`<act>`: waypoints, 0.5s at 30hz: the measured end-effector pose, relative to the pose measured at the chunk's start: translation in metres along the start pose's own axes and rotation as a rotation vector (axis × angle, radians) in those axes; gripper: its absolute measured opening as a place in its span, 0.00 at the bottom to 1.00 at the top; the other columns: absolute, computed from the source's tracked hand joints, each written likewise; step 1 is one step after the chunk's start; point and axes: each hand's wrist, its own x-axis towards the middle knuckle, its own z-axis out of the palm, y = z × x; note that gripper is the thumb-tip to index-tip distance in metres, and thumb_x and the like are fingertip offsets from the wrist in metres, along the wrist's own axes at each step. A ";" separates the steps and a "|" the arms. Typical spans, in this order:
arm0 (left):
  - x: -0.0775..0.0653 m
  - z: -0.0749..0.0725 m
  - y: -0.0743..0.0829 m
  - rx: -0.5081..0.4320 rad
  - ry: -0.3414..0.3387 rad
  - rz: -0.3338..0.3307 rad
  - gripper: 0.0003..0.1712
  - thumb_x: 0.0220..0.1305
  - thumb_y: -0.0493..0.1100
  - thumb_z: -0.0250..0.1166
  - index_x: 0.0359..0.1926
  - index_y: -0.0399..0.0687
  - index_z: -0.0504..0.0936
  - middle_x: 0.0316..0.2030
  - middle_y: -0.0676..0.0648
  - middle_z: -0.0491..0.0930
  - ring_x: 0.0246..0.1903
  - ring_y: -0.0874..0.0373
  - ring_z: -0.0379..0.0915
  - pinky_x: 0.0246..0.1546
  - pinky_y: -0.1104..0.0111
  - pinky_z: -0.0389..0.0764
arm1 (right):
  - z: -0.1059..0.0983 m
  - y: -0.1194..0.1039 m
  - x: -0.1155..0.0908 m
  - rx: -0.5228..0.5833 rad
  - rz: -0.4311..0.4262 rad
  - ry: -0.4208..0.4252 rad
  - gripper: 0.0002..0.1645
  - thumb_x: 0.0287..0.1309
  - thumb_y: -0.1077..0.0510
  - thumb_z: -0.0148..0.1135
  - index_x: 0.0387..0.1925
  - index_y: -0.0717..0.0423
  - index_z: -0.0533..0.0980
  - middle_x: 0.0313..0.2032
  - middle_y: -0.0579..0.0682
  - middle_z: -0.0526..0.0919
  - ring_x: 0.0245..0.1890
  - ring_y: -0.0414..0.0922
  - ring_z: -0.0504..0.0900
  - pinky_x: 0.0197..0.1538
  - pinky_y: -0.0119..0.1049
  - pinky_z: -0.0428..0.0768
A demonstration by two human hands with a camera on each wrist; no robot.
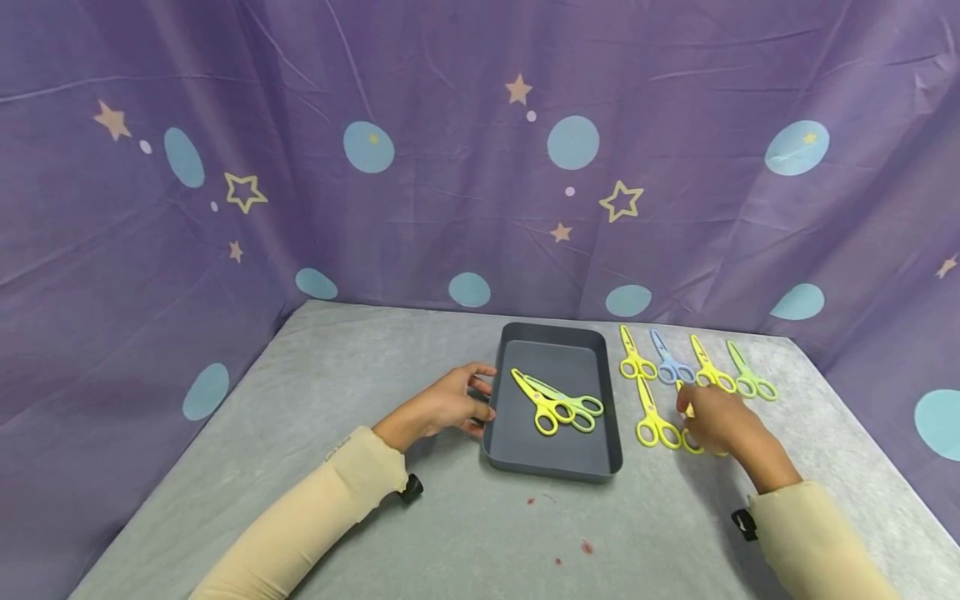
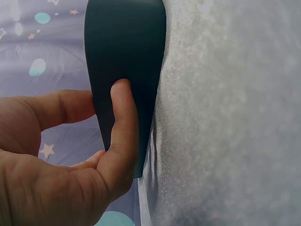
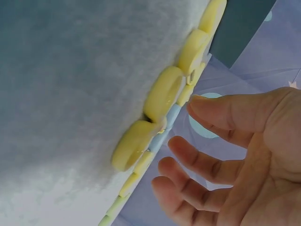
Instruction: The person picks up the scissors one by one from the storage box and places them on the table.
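Observation:
My left hand (image 1: 450, 402) holds the left wall of a dark grey tray (image 1: 551, 468), one finger on the outer wall and another reaching the rim in the left wrist view. Inside the tray a pair of yellow scissors (image 1: 546, 408) overlaps a pair of light green scissors (image 1: 585, 419). My right hand (image 1: 723, 419) hovers over the scissors right of the tray, fingers loosely bent and apart, with nothing between them. Beneath it, a pair of yellow scissors (image 1: 692, 442) is partly hidden; in the right wrist view its yellow handle loops (image 3: 162, 96) stand near the fingertips.
Yellow scissors (image 1: 651, 417) lie beside the tray's right wall. Behind them is a row of yellow scissors (image 1: 636, 358), blue scissors (image 1: 667, 358), more yellow scissors (image 1: 708, 367) and green scissors (image 1: 750, 375). A purple patterned curtain (image 1: 450, 225) borders the grey table (image 1: 360, 358).

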 end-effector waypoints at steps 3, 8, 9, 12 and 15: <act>0.000 0.000 0.000 0.001 -0.003 0.002 0.45 0.61 0.22 0.67 0.77 0.44 0.61 0.63 0.34 0.66 0.39 0.47 0.83 0.34 0.54 0.89 | -0.001 -0.002 0.001 0.002 -0.016 0.007 0.14 0.61 0.65 0.64 0.49 0.64 0.79 0.40 0.61 0.81 0.41 0.57 0.78 0.43 0.56 0.78; 0.000 0.000 0.000 0.001 0.000 0.004 0.45 0.61 0.23 0.67 0.77 0.45 0.61 0.62 0.34 0.66 0.39 0.47 0.83 0.34 0.54 0.89 | -0.004 -0.007 0.003 0.004 -0.033 0.038 0.15 0.62 0.64 0.65 0.51 0.64 0.80 0.43 0.62 0.82 0.42 0.57 0.79 0.44 0.57 0.79; 0.000 0.000 0.000 0.001 0.001 0.005 0.45 0.61 0.23 0.67 0.77 0.45 0.61 0.62 0.35 0.66 0.39 0.47 0.83 0.34 0.54 0.89 | -0.004 -0.009 0.004 0.000 -0.038 0.049 0.16 0.62 0.64 0.66 0.51 0.64 0.80 0.43 0.62 0.82 0.42 0.57 0.79 0.43 0.56 0.79; 0.001 0.001 -0.001 0.000 0.003 0.004 0.45 0.61 0.22 0.67 0.76 0.44 0.61 0.62 0.35 0.66 0.38 0.47 0.82 0.34 0.54 0.89 | -0.007 -0.015 0.004 0.002 -0.046 0.066 0.16 0.63 0.63 0.67 0.52 0.63 0.79 0.42 0.62 0.80 0.40 0.58 0.79 0.42 0.56 0.80; 0.001 0.000 -0.001 -0.002 0.004 0.001 0.45 0.61 0.22 0.67 0.76 0.44 0.62 0.62 0.34 0.66 0.39 0.47 0.82 0.34 0.54 0.89 | -0.009 -0.022 0.004 -0.009 -0.064 0.092 0.17 0.63 0.61 0.67 0.52 0.62 0.79 0.42 0.63 0.79 0.41 0.60 0.79 0.41 0.57 0.80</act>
